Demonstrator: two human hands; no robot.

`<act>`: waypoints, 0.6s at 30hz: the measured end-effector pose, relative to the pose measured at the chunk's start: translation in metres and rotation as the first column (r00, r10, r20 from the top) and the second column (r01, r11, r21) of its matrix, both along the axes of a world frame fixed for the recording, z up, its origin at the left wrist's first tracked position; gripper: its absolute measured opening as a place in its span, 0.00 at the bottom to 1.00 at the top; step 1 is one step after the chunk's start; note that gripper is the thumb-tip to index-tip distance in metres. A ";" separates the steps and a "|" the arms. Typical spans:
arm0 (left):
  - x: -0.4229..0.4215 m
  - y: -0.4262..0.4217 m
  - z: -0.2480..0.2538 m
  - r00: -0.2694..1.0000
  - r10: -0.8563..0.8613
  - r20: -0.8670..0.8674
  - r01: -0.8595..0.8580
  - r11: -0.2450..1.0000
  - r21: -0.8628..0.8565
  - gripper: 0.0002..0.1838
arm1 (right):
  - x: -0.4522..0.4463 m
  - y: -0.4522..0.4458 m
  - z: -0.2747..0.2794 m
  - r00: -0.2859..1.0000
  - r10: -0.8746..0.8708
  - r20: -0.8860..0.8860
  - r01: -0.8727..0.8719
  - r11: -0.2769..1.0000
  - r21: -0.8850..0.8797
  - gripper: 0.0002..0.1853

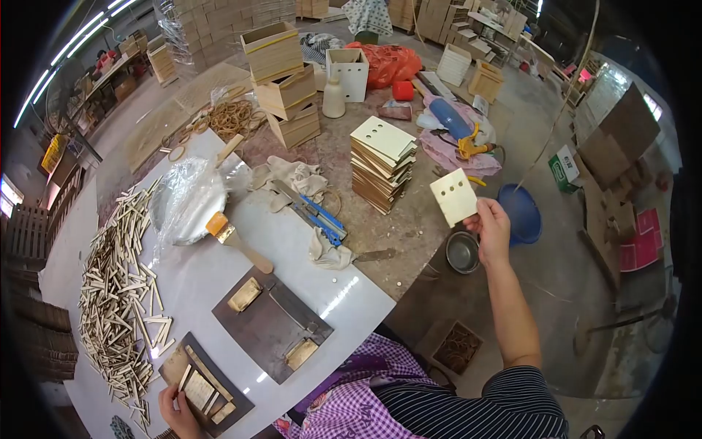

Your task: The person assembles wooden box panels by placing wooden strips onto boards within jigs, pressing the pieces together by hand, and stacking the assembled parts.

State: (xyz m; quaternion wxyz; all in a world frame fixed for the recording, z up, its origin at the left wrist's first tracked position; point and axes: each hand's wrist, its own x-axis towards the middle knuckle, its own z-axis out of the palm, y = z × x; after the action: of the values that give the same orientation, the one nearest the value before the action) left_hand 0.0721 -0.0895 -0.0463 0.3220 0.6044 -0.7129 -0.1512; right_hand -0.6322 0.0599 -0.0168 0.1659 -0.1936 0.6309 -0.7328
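My right hand (491, 227) is closed on the lower right corner of a pale square panel (454, 196) with three holes, held up right of the table. A stack of similar panels (382, 162) stands to its left. At the lower left, my left hand (178, 411) rests at the edge of a dark jig board (206, 384) that bears small wooden strips; whether its fingers hold a strip is too small to tell. Another dark board (273, 324) with two wooden blocks lies beside it. A large pile of thin wooden sticks (117, 300) spreads along the table's left side.
On the white tabletop (292, 252) are a plastic-covered bowl (191, 201), a brush (241, 243), blue-handled tools (319, 219) and cloth gloves (329, 251). Behind stand stacked wooden boxes (281, 80) and a bottle (333, 99). A metal bowl (462, 252) and blue basin (521, 214) sit at right.
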 end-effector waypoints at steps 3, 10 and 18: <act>0.003 -0.001 0.001 0.999 -0.032 -0.012 0.033 0.999 0.019 0.06 | -0.040 -0.008 -0.006 0.959 -0.142 -0.243 0.183 0.971 0.152 0.11; 0.016 -0.005 -0.011 0.987 0.032 -0.161 -0.015 0.994 0.104 0.07 | -0.079 -0.047 -0.034 0.548 -0.025 -0.836 0.420 0.872 0.249 0.10; 0.035 -0.005 -0.030 0.944 0.087 -0.320 -0.043 0.989 0.142 0.05 | 0.002 -0.069 -0.003 0.288 0.135 -0.948 0.281 0.935 0.218 0.15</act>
State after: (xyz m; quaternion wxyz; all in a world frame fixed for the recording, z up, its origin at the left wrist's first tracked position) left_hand 0.1071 -0.0941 -0.0768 0.3987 0.6144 -0.6182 -0.2853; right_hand -0.6300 -0.0086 -0.0202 -0.2457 -0.5291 0.7298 -0.3565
